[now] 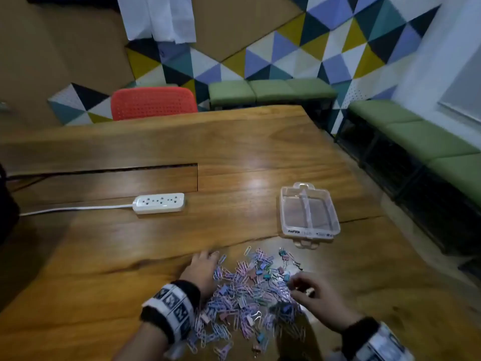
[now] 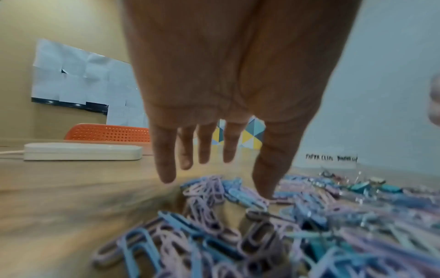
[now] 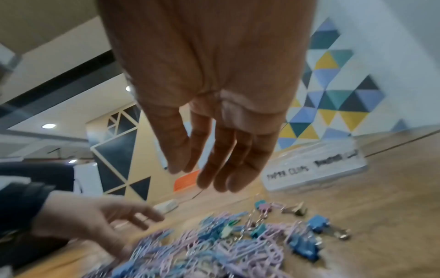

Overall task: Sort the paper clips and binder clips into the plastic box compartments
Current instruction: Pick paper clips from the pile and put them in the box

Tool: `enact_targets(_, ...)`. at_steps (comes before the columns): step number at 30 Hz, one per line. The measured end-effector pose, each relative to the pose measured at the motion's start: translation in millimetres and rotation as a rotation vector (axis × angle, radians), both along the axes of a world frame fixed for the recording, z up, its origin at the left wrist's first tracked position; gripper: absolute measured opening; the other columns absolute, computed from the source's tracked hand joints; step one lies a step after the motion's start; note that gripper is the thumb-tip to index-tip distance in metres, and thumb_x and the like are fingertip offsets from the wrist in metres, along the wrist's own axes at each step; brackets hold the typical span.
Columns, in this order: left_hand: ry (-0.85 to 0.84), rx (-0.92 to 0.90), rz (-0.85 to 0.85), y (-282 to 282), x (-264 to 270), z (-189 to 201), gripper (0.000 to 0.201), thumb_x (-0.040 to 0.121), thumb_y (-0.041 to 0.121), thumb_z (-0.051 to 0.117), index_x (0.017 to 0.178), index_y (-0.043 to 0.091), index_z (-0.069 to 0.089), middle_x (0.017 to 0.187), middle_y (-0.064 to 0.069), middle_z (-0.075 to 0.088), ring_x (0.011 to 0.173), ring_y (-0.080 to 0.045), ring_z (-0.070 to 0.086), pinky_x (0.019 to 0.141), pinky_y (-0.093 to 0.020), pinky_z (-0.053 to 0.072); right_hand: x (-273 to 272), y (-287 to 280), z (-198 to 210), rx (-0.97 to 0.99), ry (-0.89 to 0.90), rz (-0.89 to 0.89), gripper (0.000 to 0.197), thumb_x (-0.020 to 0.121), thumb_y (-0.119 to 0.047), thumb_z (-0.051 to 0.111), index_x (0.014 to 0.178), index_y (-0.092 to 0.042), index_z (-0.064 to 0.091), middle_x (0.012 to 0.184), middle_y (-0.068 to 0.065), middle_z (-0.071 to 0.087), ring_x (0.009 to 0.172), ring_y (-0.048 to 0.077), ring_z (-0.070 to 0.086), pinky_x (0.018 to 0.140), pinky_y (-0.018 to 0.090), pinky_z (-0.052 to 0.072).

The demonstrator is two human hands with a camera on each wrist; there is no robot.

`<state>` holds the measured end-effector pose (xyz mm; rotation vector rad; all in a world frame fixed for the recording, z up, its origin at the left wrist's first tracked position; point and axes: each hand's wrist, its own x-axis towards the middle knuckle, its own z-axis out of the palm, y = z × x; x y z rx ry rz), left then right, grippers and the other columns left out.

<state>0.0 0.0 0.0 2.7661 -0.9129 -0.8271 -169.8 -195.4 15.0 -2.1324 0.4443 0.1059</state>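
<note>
Wooden bench (image 1: pixel 104 256): mixed clips (image 1: pixel 250 290) heaped lower centre; labelled plastic box (image 1: pixel 309 212) empty, right of centre, within reach. Left hand (image 1: pixel 201 269) and right hand (image 1: pixel 316 298): fingers loose, holding nothing visible.

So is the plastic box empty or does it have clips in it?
Empty. Wood shows through both halves of the plastic box; the clips lie heaped on the table.
</note>
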Motion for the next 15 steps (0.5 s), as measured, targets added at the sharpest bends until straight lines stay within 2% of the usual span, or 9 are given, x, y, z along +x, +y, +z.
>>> enact_targets(2, -0.047, -0.019, 0.042, -6, 2, -3, 0.070, 0.088, 0.021, 0.058, 0.146, 0.016, 0.020, 0.154, -0.009, 0.017, 0.139, -0.028, 0.023, 0.114, -0.036, 0.029, 16, 11, 2, -0.090, 0.009, 0.068, 0.023, 0.084, -0.016, 0.060, 0.085, -0.039, 0.055, 0.095, -0.019, 0.054, 0.089, -0.003, 0.051, 0.075, 0.011, 0.042)
enact_targets(4, -0.077, -0.011, 0.046, -9, 1, -5, 0.067, 0.088, 0.022, 0.057, 0.145, 0.016, 0.023, 0.153, -0.008, 0.020, 0.139, -0.027, 0.023, 0.114, -0.037, 0.029, 31, 23, 6, -0.210, 0.006, 0.137, 0.021, 0.086, -0.018, 0.057, 0.105, -0.028, 0.056, 0.107, -0.015, 0.050, 0.101, -0.001, 0.044, 0.092, 0.012, 0.036)
enact_targets(6, -0.089, -0.001, 0.032, -10, -2, -10, 0.054, 0.089, 0.020, 0.055, 0.140, 0.014, 0.037, 0.147, -0.008, 0.033, 0.134, -0.025, 0.030, 0.112, -0.035, 0.030, 42, 30, 2, -0.293, 0.006, 0.208, 0.032, 0.086, -0.015, 0.055, 0.118, -0.021, 0.053, 0.123, -0.007, 0.047, 0.115, 0.005, 0.037, 0.104, 0.015, 0.024)
enact_targets(8, -0.126, -0.034, 0.025, -9, -6, -11, 0.040, 0.090, 0.018, 0.053, 0.129, 0.012, 0.050, 0.134, -0.007, 0.047, 0.124, -0.022, 0.040, 0.106, -0.032, 0.035, 54, 36, -5, -0.370, 0.038, 0.288, 0.042, 0.086, -0.016, 0.056, 0.126, -0.019, 0.047, 0.136, -0.005, 0.042, 0.127, 0.011, 0.032, 0.108, 0.021, 0.020)
enact_targets(10, -0.139, -0.087, 0.041, -8, -6, -10, 0.032, 0.091, 0.014, 0.051, 0.123, 0.012, 0.055, 0.124, -0.006, 0.053, 0.116, -0.021, 0.047, 0.100, -0.029, 0.038, 66, 41, -11, -0.434, 0.040, 0.363, 0.050, 0.085, -0.020, 0.057, 0.132, -0.020, 0.041, 0.143, -0.002, 0.036, 0.133, 0.015, 0.028, 0.114, 0.029, 0.019)
enact_targets(12, -0.076, -0.121, 0.070, -10, -4, -5, 0.025, 0.090, 0.011, 0.051, 0.114, 0.012, 0.058, 0.117, -0.006, 0.056, 0.109, -0.021, 0.052, 0.093, -0.027, 0.041, 79, 44, -18, -0.517, 0.028, 0.441, 0.054, 0.085, -0.021, 0.057, 0.135, -0.022, 0.038, 0.147, 0.000, 0.032, 0.136, 0.019, 0.025, 0.116, 0.035, 0.019)
enact_targets(14, 0.018, -0.131, 0.112, -10, 1, -2, 0.010, 0.086, 0.012, 0.057, 0.095, 0.015, 0.060, 0.106, -0.005, 0.060, 0.100, -0.021, 0.056, 0.081, -0.024, 0.042, 89, 46, -23, -0.575, 0.051, 0.499, 0.055, 0.085, -0.020, 0.057, 0.136, -0.024, 0.036, 0.148, 0.001, 0.032, 0.137, 0.020, 0.024, 0.114, 0.038, 0.018)
enact_targets(15, 0.068, -0.156, 0.159, -8, 4, -2, 0.009, 0.083, 0.011, 0.062, 0.083, 0.019, 0.056, 0.095, -0.003, 0.061, 0.092, -0.020, 0.057, 0.072, -0.022, 0.042, 93, 47, -25, -0.597, 0.067, 0.522, 0.055, 0.085, -0.019, 0.057, 0.136, -0.024, 0.037, 0.147, 0.001, 0.033, 0.136, 0.021, 0.025, 0.113, 0.039, 0.018)
